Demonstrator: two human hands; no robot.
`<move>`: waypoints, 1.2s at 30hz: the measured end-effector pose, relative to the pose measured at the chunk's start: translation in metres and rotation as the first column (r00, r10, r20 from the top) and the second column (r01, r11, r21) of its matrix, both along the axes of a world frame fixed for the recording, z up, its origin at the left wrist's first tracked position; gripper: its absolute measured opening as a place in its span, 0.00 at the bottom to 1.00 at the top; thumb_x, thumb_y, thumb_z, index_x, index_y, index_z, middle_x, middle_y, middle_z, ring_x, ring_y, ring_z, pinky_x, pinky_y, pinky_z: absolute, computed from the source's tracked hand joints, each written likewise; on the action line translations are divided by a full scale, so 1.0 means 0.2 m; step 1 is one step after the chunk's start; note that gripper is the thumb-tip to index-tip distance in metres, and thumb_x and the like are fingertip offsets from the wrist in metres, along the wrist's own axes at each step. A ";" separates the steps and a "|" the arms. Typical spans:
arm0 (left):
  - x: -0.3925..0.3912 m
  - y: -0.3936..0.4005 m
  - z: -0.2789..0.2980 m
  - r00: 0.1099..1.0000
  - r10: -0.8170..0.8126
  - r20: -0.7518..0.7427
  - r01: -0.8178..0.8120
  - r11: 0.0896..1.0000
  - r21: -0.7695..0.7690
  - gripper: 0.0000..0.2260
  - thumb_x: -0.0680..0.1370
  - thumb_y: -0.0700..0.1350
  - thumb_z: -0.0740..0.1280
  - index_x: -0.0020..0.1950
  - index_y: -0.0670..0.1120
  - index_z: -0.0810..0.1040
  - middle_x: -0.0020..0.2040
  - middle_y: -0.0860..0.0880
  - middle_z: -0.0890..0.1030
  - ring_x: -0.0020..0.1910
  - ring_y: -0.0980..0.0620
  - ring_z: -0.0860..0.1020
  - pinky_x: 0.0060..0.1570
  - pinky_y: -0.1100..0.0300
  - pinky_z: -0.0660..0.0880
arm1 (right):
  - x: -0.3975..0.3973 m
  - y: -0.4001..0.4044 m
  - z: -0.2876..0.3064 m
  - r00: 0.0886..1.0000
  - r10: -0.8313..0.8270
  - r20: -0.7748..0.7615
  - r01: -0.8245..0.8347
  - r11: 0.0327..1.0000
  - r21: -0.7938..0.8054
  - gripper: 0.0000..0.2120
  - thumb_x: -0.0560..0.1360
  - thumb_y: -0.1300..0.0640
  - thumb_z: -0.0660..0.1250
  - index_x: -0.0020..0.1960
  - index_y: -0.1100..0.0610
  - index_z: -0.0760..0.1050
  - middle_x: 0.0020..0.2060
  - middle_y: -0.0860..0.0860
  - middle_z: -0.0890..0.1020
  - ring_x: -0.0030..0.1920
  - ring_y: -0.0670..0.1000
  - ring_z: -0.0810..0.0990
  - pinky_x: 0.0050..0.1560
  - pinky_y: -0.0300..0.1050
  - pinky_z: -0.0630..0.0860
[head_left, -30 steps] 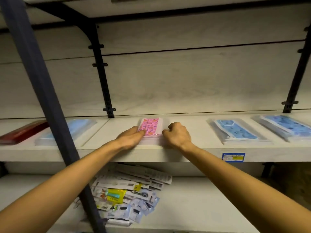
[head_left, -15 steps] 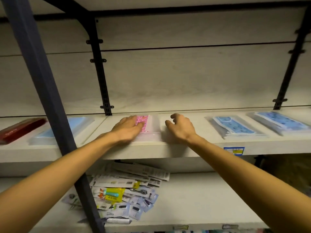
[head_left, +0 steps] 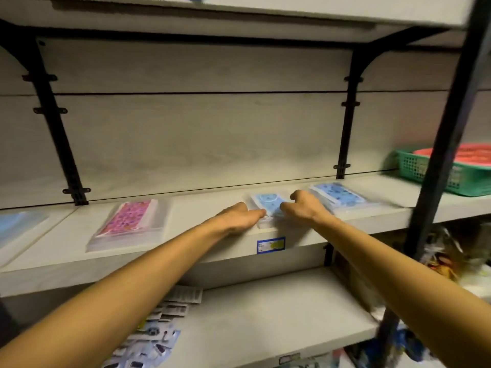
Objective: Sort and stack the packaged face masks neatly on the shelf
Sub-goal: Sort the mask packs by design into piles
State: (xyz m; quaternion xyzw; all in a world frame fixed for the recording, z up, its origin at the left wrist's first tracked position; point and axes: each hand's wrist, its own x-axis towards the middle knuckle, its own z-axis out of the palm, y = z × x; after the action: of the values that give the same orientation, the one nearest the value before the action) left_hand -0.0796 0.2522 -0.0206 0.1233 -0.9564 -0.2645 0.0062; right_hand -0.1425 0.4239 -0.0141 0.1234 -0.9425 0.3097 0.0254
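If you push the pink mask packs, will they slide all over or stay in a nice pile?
The pink mask stack would probably slide: its clear wrappers look glossy and the shelf is smooth. The top packs may skid off the lower ones, since the edges already sit slightly uneven. It looks flat, thin and likely light and floppy, so it should not tip or roll.

On shelf (head_left: 186,251) — mask stack (head_left: 268,208) btwn pack (head_left: 130,221) left & stack (head_left: 340,195) right, basket (head_left: 438,173) far right.

Pale wood-grain shelving on black metal brackets.
Dimly lit; back panel (head_left: 202,139) in matching grain, dark upright (head_left: 435,187) at right.
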 end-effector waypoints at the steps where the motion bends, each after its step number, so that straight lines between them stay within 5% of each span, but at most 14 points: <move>1: -0.02 0.03 0.00 1.000 0.019 0.000 -0.019 1.000 -0.002 0.29 0.80 0.64 0.58 0.75 0.47 0.68 0.74 0.46 0.71 0.62 0.46 0.73 0.52 0.58 0.64 | -0.02 0.03 -0.01 0.999 -0.004 0.038 0.003 1.000 0.013 0.21 0.78 0.49 0.64 0.66 0.61 0.72 0.61 0.59 0.79 0.59 0.58 0.78 0.61 0.53 0.76; 8: -0.11 0.11 -0.02 0.992 0.125 0.015 -0.125 0.992 -0.011 0.30 0.80 0.64 0.59 0.75 0.45 0.67 0.72 0.46 0.73 0.65 0.46 0.73 0.52 0.58 0.66 | -0.15 0.14 -0.03 1.000 0.000 -0.026 0.001 0.998 0.066 0.17 0.77 0.46 0.64 0.56 0.59 0.76 0.50 0.56 0.81 0.53 0.57 0.80 0.53 0.49 0.77; 14: -0.12 0.14 -0.01 0.984 0.176 -0.032 -0.173 0.981 0.084 0.15 0.81 0.56 0.62 0.59 0.46 0.74 0.47 0.51 0.77 0.42 0.56 0.74 0.36 0.61 0.69 | -0.23 0.14 -0.05 0.993 0.111 0.030 -0.111 0.994 -0.005 0.16 0.76 0.48 0.66 0.54 0.60 0.79 0.47 0.56 0.81 0.51 0.56 0.81 0.47 0.49 0.77; 21: -0.10 0.15 -0.01 0.981 0.192 -0.040 -0.189 0.980 0.069 0.12 0.81 0.55 0.63 0.58 0.48 0.73 0.50 0.49 0.77 0.46 0.52 0.77 0.39 0.59 0.70 | -0.23 0.13 -0.05 0.985 0.156 0.074 -0.147 0.982 -0.119 0.05 0.75 0.57 0.64 0.45 0.60 0.73 0.38 0.55 0.73 0.40 0.55 0.73 0.30 0.41 0.64; 28: 0.00 0.03 0.00 0.976 0.215 -0.030 -0.215 0.977 0.001 0.20 0.81 0.56 0.63 0.66 0.44 0.75 0.54 0.48 0.77 0.51 0.49 0.77 0.41 0.58 0.70 | -0.16 -0.03 -0.08 0.981 0.167 0.100 -0.143 0.967 -0.212 0.13 0.74 0.58 0.64 0.56 0.63 0.77 0.51 0.58 0.81 0.54 0.59 0.81 0.51 0.50 0.80; 33: 0.10 -0.09 -0.01 0.972 0.234 -0.040 -0.236 0.968 -0.081 0.16 0.81 0.56 0.62 0.59 0.45 0.76 0.54 0.47 0.78 0.50 0.47 0.76 0.42 0.57 0.68 | -0.11 -0.17 -0.10 0.976 0.182 0.122 -0.142 0.951 -0.276 0.11 0.72 0.61 0.63 0.50 0.64 0.80 0.46 0.58 0.82 0.47 0.58 0.82 0.45 0.49 0.79; 36: 0.15 -0.15 -0.01 0.969 0.244 -0.048 -0.247 0.966 -0.080 0.18 0.81 0.57 0.62 0.61 0.44 0.76 0.55 0.47 0.78 0.52 0.47 0.77 0.45 0.57 0.69 | -0.07 -0.24 -0.11 0.977 0.183 0.107 -0.147 0.948 -0.281 0.11 0.73 0.60 0.64 0.52 0.63 0.80 0.47 0.57 0.83 0.48 0.57 0.82 0.51 0.53 0.82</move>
State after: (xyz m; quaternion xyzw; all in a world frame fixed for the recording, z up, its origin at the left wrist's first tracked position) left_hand -0.0501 0.2225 -0.0234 0.2357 -0.9438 -0.2231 0.0621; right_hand -0.1563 0.3768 -0.0363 0.1767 -0.8771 0.4442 -0.0462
